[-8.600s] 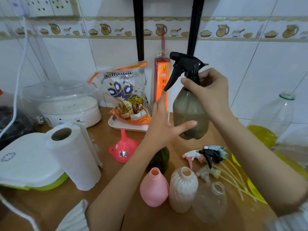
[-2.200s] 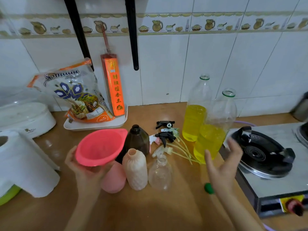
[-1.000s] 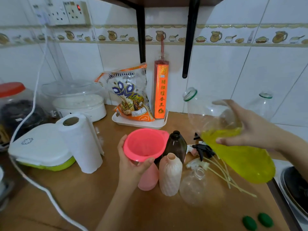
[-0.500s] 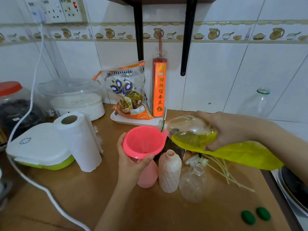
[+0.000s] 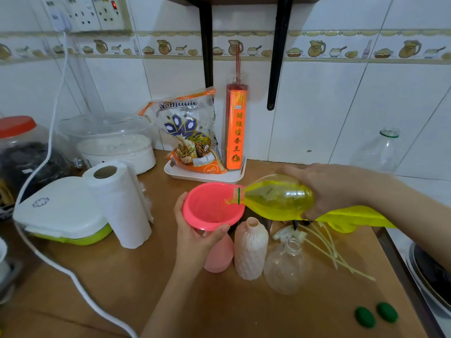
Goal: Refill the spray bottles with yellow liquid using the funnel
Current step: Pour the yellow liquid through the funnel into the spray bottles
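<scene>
My left hand [image 5: 195, 236] grips the pink funnel [image 5: 212, 207], which sits in the neck of the pink spray bottle [image 5: 218, 256]. My right hand [image 5: 324, 189] holds a large clear bottle of yellow liquid [image 5: 278, 200] tipped almost level, its mouth over the funnel's rim. Yellow liquid runs from it into the funnel. Beside the pink bottle stand a cream ribbed bottle [image 5: 251, 252] and a clear bottle [image 5: 284, 267], both uncapped. Spray heads with long tubes [image 5: 324, 247] lie behind them.
A paper towel roll [image 5: 119, 203] and a white-green box [image 5: 58, 211] stand to the left. A tray [image 5: 202, 175] with a snack bag and incense pack is at the back. Two green caps [image 5: 375, 314] lie front right. A second large bottle [image 5: 383, 154] stands far right.
My right hand has tipped the big bottle lower and brought its mouth over the funnel, and yellow liquid now pours out. My left hand still holds the funnel on the pink bottle.
</scene>
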